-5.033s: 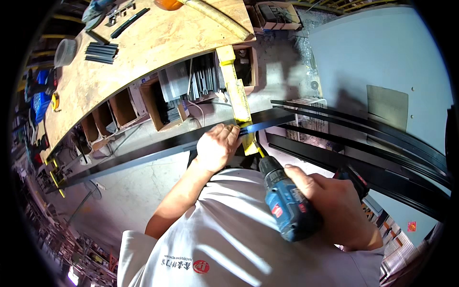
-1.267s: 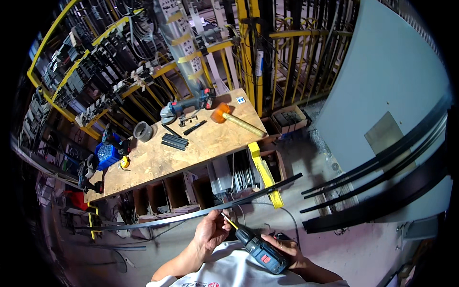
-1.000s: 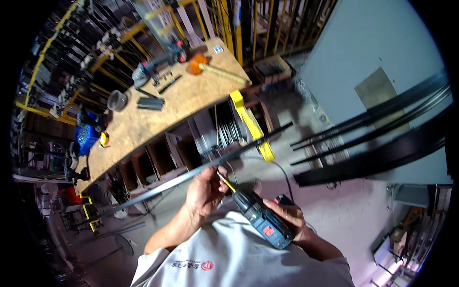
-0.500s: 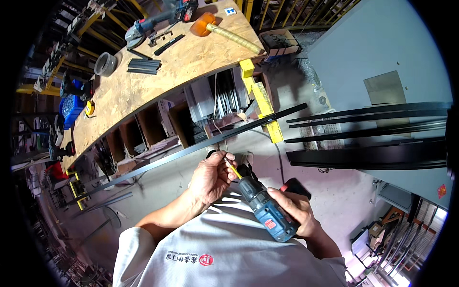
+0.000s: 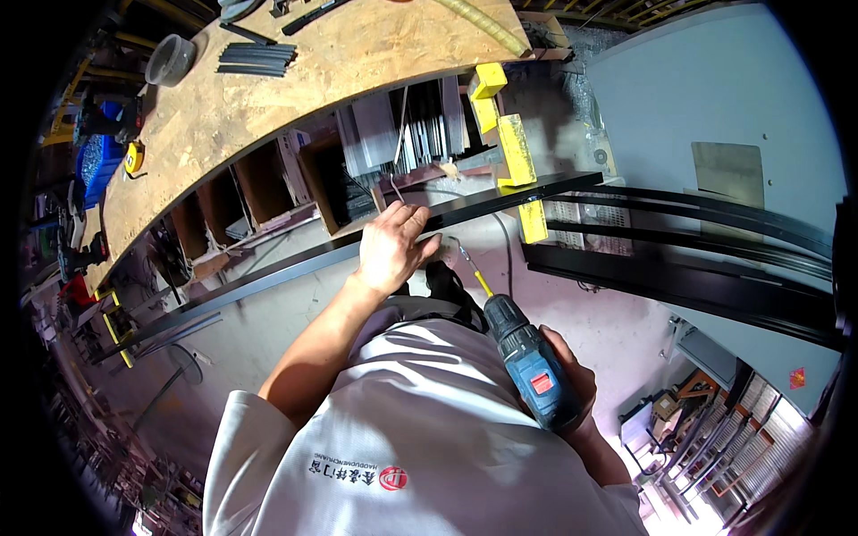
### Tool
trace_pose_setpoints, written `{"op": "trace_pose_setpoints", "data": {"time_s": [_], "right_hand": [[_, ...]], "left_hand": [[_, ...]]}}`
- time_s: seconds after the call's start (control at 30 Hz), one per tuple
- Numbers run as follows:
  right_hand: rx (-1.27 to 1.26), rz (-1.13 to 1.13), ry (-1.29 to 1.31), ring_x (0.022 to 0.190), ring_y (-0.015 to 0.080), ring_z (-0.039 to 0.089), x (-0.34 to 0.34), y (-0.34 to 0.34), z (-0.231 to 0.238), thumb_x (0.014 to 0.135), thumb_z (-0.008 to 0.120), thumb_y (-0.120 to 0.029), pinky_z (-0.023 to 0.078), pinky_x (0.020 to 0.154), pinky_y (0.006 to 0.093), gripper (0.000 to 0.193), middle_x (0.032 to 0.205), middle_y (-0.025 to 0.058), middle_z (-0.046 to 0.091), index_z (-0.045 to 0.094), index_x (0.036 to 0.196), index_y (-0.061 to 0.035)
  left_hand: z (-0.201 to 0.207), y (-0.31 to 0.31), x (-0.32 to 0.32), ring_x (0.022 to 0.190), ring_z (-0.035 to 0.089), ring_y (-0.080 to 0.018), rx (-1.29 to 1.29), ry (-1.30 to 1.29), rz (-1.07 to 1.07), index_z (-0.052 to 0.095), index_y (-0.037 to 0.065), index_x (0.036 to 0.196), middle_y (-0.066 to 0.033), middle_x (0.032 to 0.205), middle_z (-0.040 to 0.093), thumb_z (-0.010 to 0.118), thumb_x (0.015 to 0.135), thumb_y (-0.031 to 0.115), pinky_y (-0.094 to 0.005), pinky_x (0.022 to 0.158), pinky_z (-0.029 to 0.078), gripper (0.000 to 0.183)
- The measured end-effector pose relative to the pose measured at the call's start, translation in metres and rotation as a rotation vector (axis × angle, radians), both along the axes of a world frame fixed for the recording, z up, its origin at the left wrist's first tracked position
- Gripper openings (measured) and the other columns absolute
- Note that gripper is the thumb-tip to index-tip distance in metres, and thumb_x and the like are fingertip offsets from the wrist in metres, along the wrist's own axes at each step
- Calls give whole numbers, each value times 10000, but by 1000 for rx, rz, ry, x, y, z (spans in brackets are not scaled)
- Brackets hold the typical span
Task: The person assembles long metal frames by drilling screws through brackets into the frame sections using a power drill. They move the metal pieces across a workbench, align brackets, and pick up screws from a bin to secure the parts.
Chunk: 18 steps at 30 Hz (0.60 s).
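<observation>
My right hand (image 5: 576,380) is wrapped round a blue and black cordless drill (image 5: 538,371). A long yellow bit (image 5: 483,282) points forward from its chuck, with a small silver piece at the tip, too small to name surely. The tip is just short of a long dark metal profile (image 5: 299,266). My left hand (image 5: 390,248) grips that profile near its middle, fingers over the far edge and thumb on the near side. The profile lies slantwise across yellow supports, one (image 5: 517,152) at the right and another (image 5: 116,329) at the far left.
A wooden workbench (image 5: 357,58) holds black strips (image 5: 257,59), a clear tub (image 5: 170,61) and a tape measure (image 5: 134,158). Shelves beneath it hold more profiles. Several black profiles (image 5: 679,277) jut in from the right beside a grey panel (image 5: 661,89).
My left hand has left the bit's tip and moved forward onto the profile. The drill has shifted slightly right, its bit pointing more forward. The whole view has tilted nearer the profile.
</observation>
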State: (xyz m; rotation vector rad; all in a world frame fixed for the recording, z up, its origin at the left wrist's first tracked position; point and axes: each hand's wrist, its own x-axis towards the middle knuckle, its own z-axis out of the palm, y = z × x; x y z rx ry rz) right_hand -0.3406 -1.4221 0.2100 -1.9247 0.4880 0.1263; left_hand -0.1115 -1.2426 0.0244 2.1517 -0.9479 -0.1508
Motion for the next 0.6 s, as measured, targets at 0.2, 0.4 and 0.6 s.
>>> {"op": "trace_pose_setpoints", "data": {"time_s": [0.2, 0.4, 0.6], "right_hand": [[-97, 61, 62, 996, 147, 692, 21, 6, -1, 923, 745, -44, 540, 902, 274, 618, 1163, 100, 721, 471, 1476, 1], [-169, 70, 101, 943, 166, 705, 41, 11, -4, 899, 730, -44, 551, 854, 285, 649, 1121, 108, 723, 452, 1483, 6], [-233, 95, 103, 843, 214, 738, 58, 12, -10, 797, 732, -36, 564, 774, 305, 734, 1007, 116, 733, 453, 1475, -4]], "left_hand": [[-10, 0, 2, 803, 682, -288, -69, -62, -8, 722, 35, 1011, -74, 925, 696, 855, 724, 152, -369, 632, 559, 337], [-6, -1, 12, 768, 674, -289, -101, -32, -39, 731, 27, 988, -80, 901, 690, 862, 717, 138, -374, 613, 553, 321], [-12, 1, 13, 751, 672, -282, -118, -30, -53, 727, 21, 1011, -78, 870, 687, 865, 719, 135, -373, 604, 550, 343]]}}
